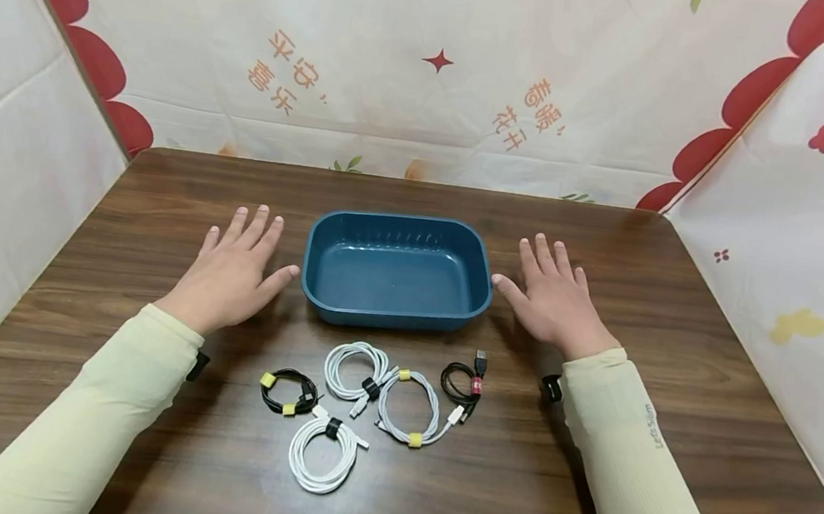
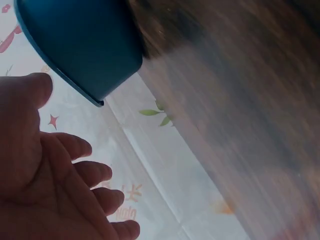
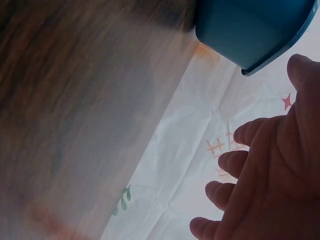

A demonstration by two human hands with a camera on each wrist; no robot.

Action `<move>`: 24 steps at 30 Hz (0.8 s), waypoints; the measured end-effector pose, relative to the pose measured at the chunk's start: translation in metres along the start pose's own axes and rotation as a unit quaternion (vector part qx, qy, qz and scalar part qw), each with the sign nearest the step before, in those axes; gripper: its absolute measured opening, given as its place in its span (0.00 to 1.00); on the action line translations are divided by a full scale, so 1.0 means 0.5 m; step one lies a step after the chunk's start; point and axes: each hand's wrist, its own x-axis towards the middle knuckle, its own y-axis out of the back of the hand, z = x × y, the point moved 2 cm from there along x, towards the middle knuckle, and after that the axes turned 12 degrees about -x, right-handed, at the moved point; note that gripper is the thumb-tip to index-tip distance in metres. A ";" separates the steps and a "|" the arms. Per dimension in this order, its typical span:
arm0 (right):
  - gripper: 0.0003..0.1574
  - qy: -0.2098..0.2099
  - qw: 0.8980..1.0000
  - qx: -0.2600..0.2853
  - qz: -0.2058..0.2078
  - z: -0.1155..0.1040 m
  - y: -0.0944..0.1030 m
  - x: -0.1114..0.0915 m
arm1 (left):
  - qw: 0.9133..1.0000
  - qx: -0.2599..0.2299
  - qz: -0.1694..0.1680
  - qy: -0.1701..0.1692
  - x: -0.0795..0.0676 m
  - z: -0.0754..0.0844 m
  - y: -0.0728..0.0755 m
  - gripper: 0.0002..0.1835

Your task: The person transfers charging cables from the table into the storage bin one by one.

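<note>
A blue rectangular plastic bin (image 1: 390, 320) stands on the table between the two hands. My left hand (image 1: 229, 271), palm down with fingers spread, hovers beside its left end and holds nothing. On the other side my right hand (image 1: 554, 301) is spread the same way, its thumb tip near the bin's right rim. Both wrist views show the bin's outer wall (image 2: 95, 45) past the thumb. In front of the bin lie coiled cables: a black one with yellow ties (image 1: 280, 392), a white one (image 1: 320, 469), another white one (image 1: 345, 352), a grey one (image 1: 434, 402) and a short black USB cable (image 1: 456, 396).
The brown wooden table (image 1: 552, 498) carries the bin and cables. White cloth with red trim and printed lettering (image 1: 426, 124) rises behind its far edge and along both sides. Light sleeves cover the forearms, with a dark strap at each wrist.
</note>
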 end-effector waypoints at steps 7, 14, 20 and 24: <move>0.56 0.006 1.000 -0.007 0.005 0.000 0.001 -0.008 | 0.999 -0.025 -0.032 -0.035 0.007 0.017 -0.008 0.43; 0.56 0.011 1.000 -0.012 0.013 -0.001 -0.001 -0.022 | 0.998 -0.008 -0.040 -0.056 0.018 0.021 -0.016 0.46; 0.57 0.020 0.999 -0.016 0.020 -0.004 0.003 -0.025 | 0.997 -0.005 -0.046 -0.062 0.024 0.014 -0.020 0.49; 0.55 0.022 0.999 -0.020 0.025 -0.005 0.007 -0.024 | 0.996 0.004 -0.060 -0.073 0.029 0.015 -0.024 0.52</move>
